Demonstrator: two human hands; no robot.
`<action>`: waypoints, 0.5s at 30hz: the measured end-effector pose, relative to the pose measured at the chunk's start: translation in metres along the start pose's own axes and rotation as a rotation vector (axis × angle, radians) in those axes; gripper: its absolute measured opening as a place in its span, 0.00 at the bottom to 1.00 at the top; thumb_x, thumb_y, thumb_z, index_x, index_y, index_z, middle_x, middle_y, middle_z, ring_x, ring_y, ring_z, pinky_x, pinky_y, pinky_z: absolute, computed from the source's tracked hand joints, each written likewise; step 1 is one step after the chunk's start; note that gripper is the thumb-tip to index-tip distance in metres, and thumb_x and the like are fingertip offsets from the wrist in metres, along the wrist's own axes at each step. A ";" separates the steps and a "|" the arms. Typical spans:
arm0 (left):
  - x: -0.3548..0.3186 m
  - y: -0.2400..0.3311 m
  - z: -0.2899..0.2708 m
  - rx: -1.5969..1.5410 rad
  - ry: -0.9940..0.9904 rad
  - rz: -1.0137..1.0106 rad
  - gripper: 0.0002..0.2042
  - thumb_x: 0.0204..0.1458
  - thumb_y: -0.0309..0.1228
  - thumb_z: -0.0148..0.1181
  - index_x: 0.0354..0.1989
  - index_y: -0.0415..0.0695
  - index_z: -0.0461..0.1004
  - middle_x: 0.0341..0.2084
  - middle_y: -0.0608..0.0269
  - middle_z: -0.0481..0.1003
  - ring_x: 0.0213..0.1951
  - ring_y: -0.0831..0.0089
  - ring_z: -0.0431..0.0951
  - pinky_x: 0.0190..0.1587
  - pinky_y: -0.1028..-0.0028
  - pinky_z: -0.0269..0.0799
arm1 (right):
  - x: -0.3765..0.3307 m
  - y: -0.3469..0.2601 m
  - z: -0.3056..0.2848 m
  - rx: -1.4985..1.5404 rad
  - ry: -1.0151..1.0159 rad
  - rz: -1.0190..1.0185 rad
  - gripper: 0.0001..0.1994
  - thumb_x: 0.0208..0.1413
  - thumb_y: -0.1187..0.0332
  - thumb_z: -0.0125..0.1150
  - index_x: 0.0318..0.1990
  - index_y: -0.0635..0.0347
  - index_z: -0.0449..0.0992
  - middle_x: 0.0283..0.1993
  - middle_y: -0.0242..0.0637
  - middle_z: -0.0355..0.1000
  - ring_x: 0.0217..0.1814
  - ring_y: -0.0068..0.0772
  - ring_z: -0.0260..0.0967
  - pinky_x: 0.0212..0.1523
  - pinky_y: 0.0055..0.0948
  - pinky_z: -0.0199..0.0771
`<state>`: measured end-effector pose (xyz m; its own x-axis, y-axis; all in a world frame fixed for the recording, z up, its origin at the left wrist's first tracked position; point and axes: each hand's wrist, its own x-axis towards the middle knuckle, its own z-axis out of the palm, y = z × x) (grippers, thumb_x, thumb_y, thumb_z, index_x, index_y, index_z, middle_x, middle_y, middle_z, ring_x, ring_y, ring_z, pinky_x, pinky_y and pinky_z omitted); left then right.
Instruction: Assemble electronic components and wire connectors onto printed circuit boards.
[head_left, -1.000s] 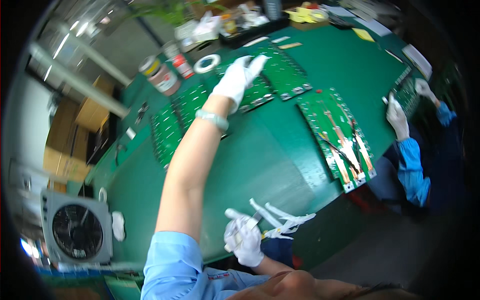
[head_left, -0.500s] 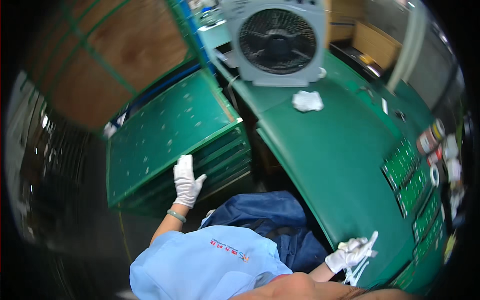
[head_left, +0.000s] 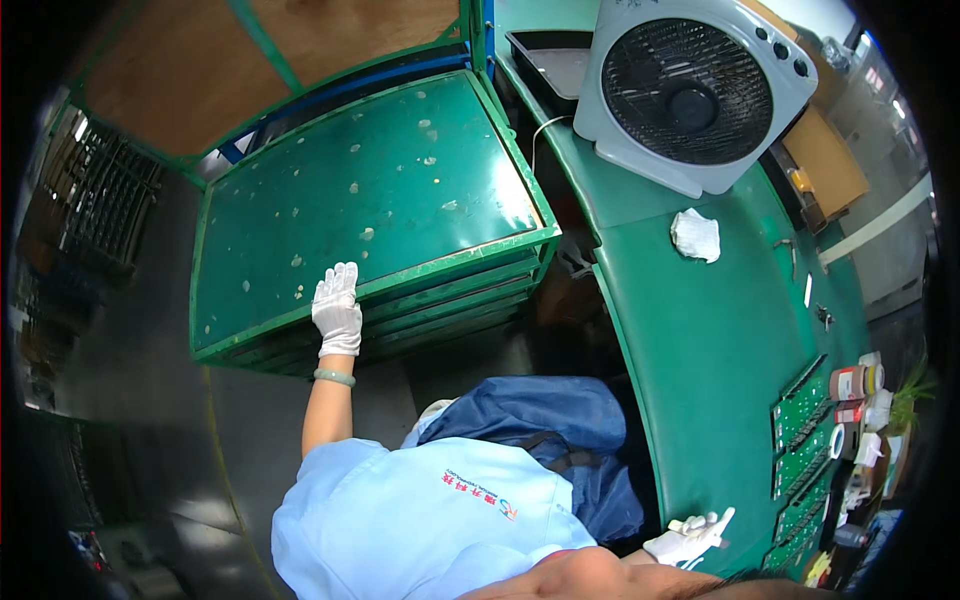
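My left hand (head_left: pixel 338 315) wears a white glove and reaches out to the front edge of a green metal cabinet (head_left: pixel 400 190). Its fingers are straight and lie over the rim of the scuffed top, with nothing held. Far lower right, my right hand (head_left: pixel 688 540), also white-gloved, is by the near edge of the green worktable (head_left: pixel 690 400). Some of its fingers stretch outward; no held thing can be made out, and part of this hand is hidden. Several green circuit boards (head_left: pixel 800 450) stand in a row on the table beyond it.
A grey box fan (head_left: pixel 690 95) stands at the table's far end, beside a black tray (head_left: pixel 555 65). A crumpled white cloth (head_left: pixel 696 236) lies before it. Jars (head_left: pixel 850 383) crowd the right edge. A cardboard box (head_left: pixel 825 165) sits far right. A gap separates cabinet and table.
The view has turned, so fan and cabinet appear shifted. My left hand has moved farther onto the cabinet's front rim. My right hand stays near the table edge.
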<state>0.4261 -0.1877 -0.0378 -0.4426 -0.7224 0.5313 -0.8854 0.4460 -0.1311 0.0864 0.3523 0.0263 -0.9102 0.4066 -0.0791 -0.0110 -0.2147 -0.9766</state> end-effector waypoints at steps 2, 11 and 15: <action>0.006 -0.004 -0.023 -0.048 -0.044 -0.037 0.32 0.36 0.15 0.54 0.54 0.54 0.73 0.52 0.61 0.73 0.53 0.61 0.74 0.59 0.63 0.65 | 0.014 0.010 0.006 -0.065 -0.077 -0.003 0.19 0.66 0.61 0.41 0.61 0.54 0.65 0.33 0.24 0.63 0.15 0.13 0.47 0.12 0.13 0.43; 0.210 -0.048 -0.173 0.246 0.764 0.040 0.19 0.35 0.28 0.70 0.41 0.45 0.79 0.33 0.63 0.80 0.35 0.63 0.79 0.39 0.65 0.70 | 0.014 0.001 0.022 -0.117 -0.112 0.042 0.19 0.66 0.64 0.45 0.60 0.64 0.66 0.32 0.25 0.59 0.21 0.11 0.47 0.19 0.11 0.49; 0.312 -0.112 -0.172 0.336 0.787 0.072 0.20 0.37 0.36 0.71 0.41 0.50 0.79 0.29 0.61 0.79 0.33 0.60 0.78 0.36 0.64 0.71 | 0.023 0.009 0.010 -0.145 -0.076 0.026 0.19 0.64 0.63 0.49 0.58 0.62 0.68 0.32 0.24 0.60 0.18 0.11 0.46 0.16 0.11 0.45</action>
<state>0.4112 -0.3720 0.2868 -0.3822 -0.0661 0.9217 -0.9089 0.2067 -0.3621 0.0613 0.3511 0.0172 -0.9381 0.3330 -0.0949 0.0679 -0.0918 -0.9935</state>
